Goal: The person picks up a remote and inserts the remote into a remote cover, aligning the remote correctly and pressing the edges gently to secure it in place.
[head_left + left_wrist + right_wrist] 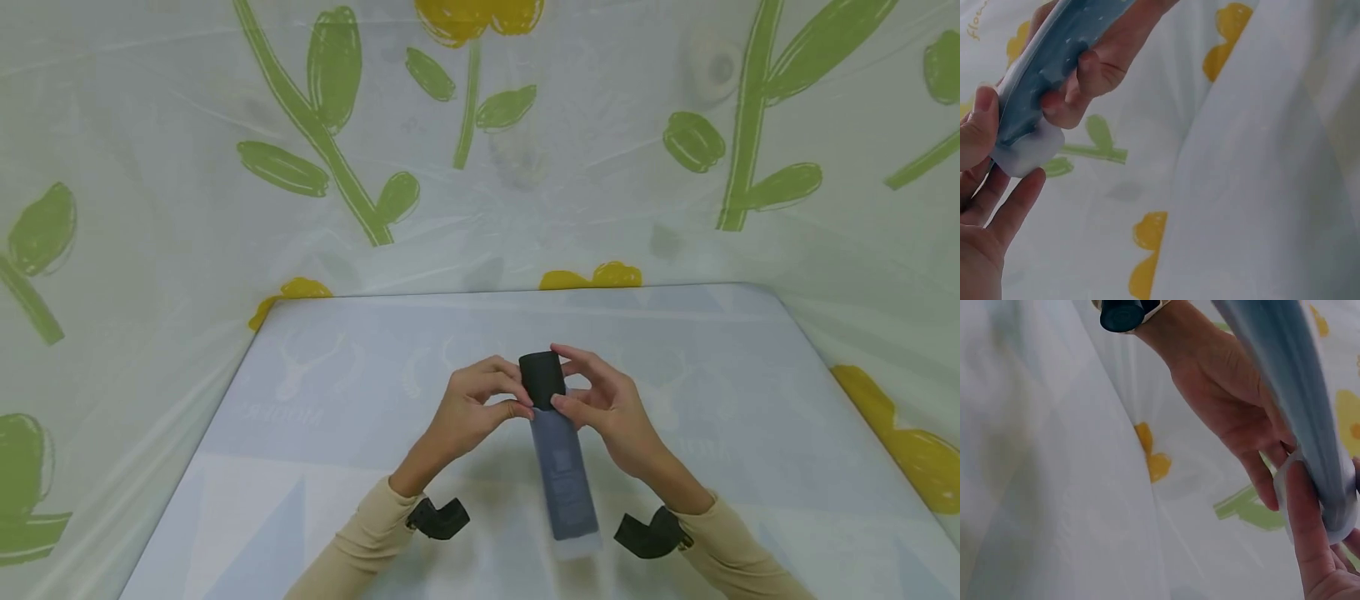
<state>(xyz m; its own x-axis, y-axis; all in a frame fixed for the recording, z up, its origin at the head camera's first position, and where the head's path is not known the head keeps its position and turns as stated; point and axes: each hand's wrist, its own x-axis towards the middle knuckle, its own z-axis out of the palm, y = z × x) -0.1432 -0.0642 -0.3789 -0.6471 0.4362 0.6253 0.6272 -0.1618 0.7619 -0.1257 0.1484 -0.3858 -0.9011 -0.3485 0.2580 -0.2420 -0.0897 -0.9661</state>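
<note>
A slim blue-grey bottle [564, 475] with a black cap [542, 379] is held tilted above the table, with its clear base toward me. My left hand [513, 398] pinches the bottle just under the cap from the left. From the right, my right hand [564, 379] has index finger and thumb curled round the cap. In the left wrist view my left hand [988, 187] touches a pale end of the bottle [1047, 69]. The right wrist view has a finger of my right hand [1307, 531] lying along the bottle [1297, 394].
Below the hands is a table under a pale blue cloth [360, 433] with faint deer prints. Plastic sheeting printed with green stems and yellow flowers [322, 142] walls the table at the back and both sides. Black wrist cameras [438, 518] sit on both cream sleeves.
</note>
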